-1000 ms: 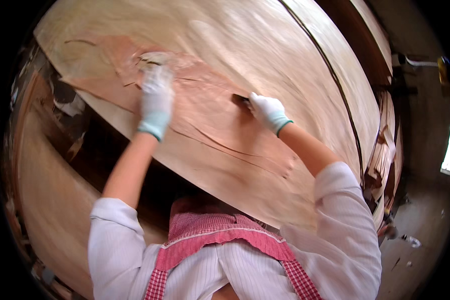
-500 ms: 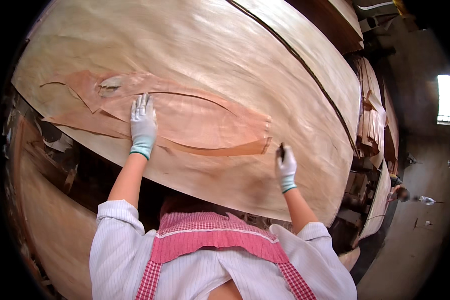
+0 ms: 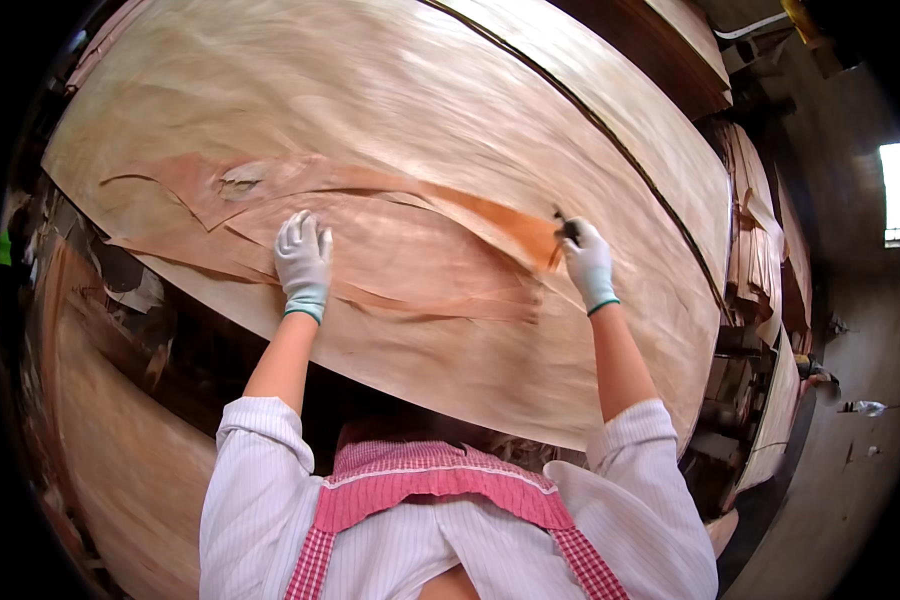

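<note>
A torn veneer piece [image 3: 390,255] lies on the big veneer sheet [image 3: 470,120], with stacked sheets [image 3: 760,250] to its right.

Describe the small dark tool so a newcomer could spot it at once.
Start at the big pale veneer sheet filling the view, then find the reddish torn patch across its middle. At the patch's right tip, the gloved right hand grips the tool: a short dark stub, the only dark item on the wood.

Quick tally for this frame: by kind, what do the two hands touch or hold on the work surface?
Gloved hands: 2, left hand and right hand
Reddish veneer patch pieces: 1 overlapping cluster
Large pale veneer sheet: 1
Small dark tool: 1
Total: 5
</note>
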A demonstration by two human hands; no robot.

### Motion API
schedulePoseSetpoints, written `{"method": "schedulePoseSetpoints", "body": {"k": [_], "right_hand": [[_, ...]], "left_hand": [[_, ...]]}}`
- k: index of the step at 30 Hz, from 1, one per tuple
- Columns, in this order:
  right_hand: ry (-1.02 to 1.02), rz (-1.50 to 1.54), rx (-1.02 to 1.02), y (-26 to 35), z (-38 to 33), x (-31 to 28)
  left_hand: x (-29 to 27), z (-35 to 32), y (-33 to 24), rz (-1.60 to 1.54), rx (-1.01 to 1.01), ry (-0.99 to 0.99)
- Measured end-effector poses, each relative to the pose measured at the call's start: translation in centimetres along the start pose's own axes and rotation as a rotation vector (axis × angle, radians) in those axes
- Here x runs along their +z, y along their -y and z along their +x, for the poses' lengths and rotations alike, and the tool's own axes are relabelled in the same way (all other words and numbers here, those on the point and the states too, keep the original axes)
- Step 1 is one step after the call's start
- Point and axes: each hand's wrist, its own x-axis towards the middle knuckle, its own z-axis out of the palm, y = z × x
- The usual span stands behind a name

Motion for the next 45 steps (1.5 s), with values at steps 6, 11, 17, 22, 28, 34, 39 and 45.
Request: {"method": "schedulePoseSetpoints", "body": {"k": [6,11,17,22,28,34,39,45], "right_hand": [[-0.176,0.272,-0.273,19.0,-3.5,-8.5],[-0.208,0.812,-0.283,24.2,-9.3,-14.6],[-0.384,0.981,-0.433,21.7,-11.2,-18.1],[0.001,1.738,-0.36,18.4,-10.0,-21.4],[-0.506,1.257,0.26,17.6,-8.9,-16.7],[-0.151,1.408,0.42,18.7,-9.3,-10.6],[-0.005,1.353,0.455,17.9,-9.2,-7.6],[0.071,0.91,0.262,17.9,-11.2,-3.5]], "left_hand": [[0.0,-0.8,1.4,0.122,0.039,-0.07],[-0.8,0.9,-0.1,0.284,-0.028,0.467],[-4.6,3.1,-2.6,0.271,-0.125,0.574],[-8.2,5.7,-3.1,0.056,-0.204,0.878],[-8.3,3.8,-1.8,-0.112,0.192,1.022],[-7.1,-3.5,-5.7,-0.076,0.519,0.611],[-6.6,-5.3,-4.9,-0.19,0.533,0.369],[-15.2,-6.5,-3.8,-0.382,0.423,0.13]]}}
